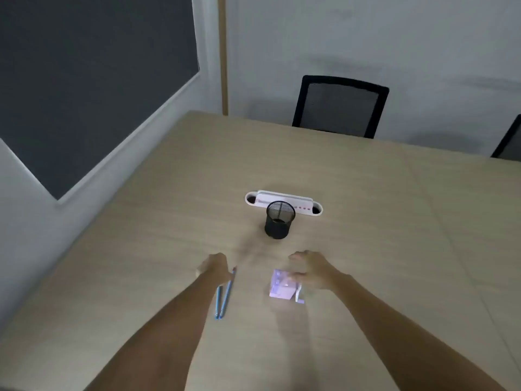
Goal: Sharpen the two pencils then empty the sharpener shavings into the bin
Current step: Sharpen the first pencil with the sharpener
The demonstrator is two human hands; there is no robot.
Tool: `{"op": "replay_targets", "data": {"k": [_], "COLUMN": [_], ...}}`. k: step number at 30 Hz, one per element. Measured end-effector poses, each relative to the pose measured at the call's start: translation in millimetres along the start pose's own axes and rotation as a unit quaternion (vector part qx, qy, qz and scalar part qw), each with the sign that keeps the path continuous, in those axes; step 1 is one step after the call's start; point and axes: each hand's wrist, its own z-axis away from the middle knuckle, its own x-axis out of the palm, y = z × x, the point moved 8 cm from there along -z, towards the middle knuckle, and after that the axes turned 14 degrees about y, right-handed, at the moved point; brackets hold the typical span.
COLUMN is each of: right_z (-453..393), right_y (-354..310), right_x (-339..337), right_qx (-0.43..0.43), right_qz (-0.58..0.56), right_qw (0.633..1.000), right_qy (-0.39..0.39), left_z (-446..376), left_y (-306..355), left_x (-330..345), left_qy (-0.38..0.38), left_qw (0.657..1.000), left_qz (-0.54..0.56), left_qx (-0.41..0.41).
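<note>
Stage: start. Both pencils [222, 296] lie on the table [366, 221], beside my left hand [214, 268], fingers hidden, grip unclear. My right hand [310, 268] rests relaxed against the sharpener [280, 286]. Sharpening and emptying into the bin [279, 220] remain, apparently.

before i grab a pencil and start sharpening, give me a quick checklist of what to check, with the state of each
1. Both pencils within reach, lying side by side on the table by the left hand: ok.
2. Sharpener within reach, under the right hand: ok.
3. Firm hold on the sharpener: cannot tell, blurred.
4. Pencil held: not ok, the left hand only nears the tips.
5. Bin upright, beyond the hands: ok.
6. Pencil tips blunt: cannot tell.
</note>
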Motion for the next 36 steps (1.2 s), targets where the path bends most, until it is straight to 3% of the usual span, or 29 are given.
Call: {"op": "replay_targets", "data": {"k": [4,11,17,22,28,36], "right_z": [0.0,-4.3,-3.1,-4.1,-3.8,-4.1], "right_y": [-16.4,-14.8,-13.2,-10.4,-11.4,-9.3], "right_x": [24.9,32.7,33.3,34.8,35.4,37.4], "right_qx": [-0.01,0.011,0.011,0.004,-0.004,-0.009], "right_qz": [-0.013,-0.023,-0.02,-0.014,-0.021,-0.038], "right_qw": [1.0,0.999,0.998,0.998,0.996,0.995], "right_qy": [-0.008,0.046,0.064,0.063,0.081,0.089], "left_z": [12.8,13.4,22.9,47.2,47.5,29.0], "left_y": [-1.5,1.1,21.8,31.4,29.7,35.8], "left_x": [13.4,35.4,42.3,26.2,28.5,31.6], "left_qy": [-0.002,-0.002,0.007,0.069,0.04,0.021], "left_qw": [0.999,0.999,0.993,0.973,0.965,0.964], "left_qz": [-0.051,-0.033,-0.012,0.044,0.158,0.174], "left_qx": [-0.003,0.016,0.12,0.214,0.207,0.201]}}
